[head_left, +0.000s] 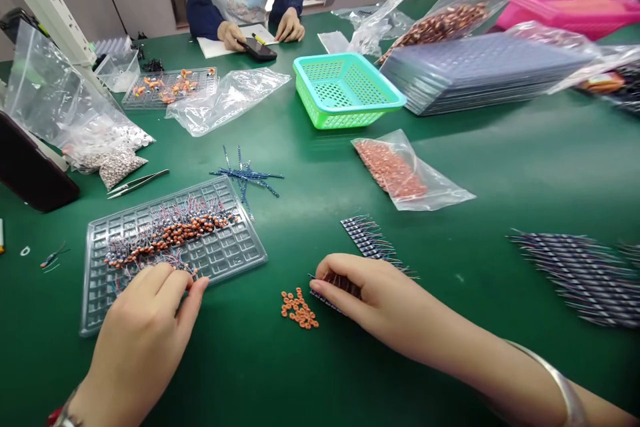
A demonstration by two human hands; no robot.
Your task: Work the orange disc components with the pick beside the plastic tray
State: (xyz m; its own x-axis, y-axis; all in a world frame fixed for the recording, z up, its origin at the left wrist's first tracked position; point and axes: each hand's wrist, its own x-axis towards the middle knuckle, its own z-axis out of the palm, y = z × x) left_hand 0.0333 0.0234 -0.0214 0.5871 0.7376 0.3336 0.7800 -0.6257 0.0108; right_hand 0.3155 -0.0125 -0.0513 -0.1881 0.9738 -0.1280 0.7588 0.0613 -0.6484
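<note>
My left hand (pixel 143 320) is closed in a pinch at the near edge of a clear compartment tray (pixel 240 240). A small wired part with an orange end (pixel 195 273) shows at its fingertips. Many like it lie heaped across the tray, orange ends toward me. My right hand (pixel 373 293) pinches at the end of a row of dark wired parts (pixel 325 301), partly hidden under the fingers. Just left of it lies a loose pile of orange rings (pixel 299 310). Beyond that hand is another row of wired parts (pixel 367 237).
Blue strips (pixel 245 175), tweezers (pixel 139 183), a bag of orange rings (pixel 393 170) and a green basket (pixel 350 119) lie farther back. Stacked clear trays (pixel 480 73) stand behind right. More wired parts (pixel 580 277) lie at right. Across the table, a person's hand (pixel 233 37) touches a phone (pixel 259 49).
</note>
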